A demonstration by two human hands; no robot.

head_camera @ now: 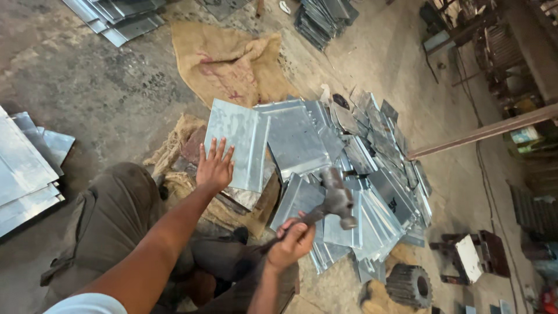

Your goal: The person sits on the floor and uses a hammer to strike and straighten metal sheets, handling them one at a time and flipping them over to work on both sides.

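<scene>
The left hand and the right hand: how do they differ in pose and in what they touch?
The left hand lies flat, fingers spread, on a metal sheet; the right hand is closed around a hammer handle. The left reaches further forward; the right stays nearer the body. Both are bare.

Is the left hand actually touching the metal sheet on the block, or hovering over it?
Touching. The head view shows the left hand spread flat with fingers lying on the lower edge of the metal sheet, no gap visible. The right hand holds a hammer apart from it.
</scene>
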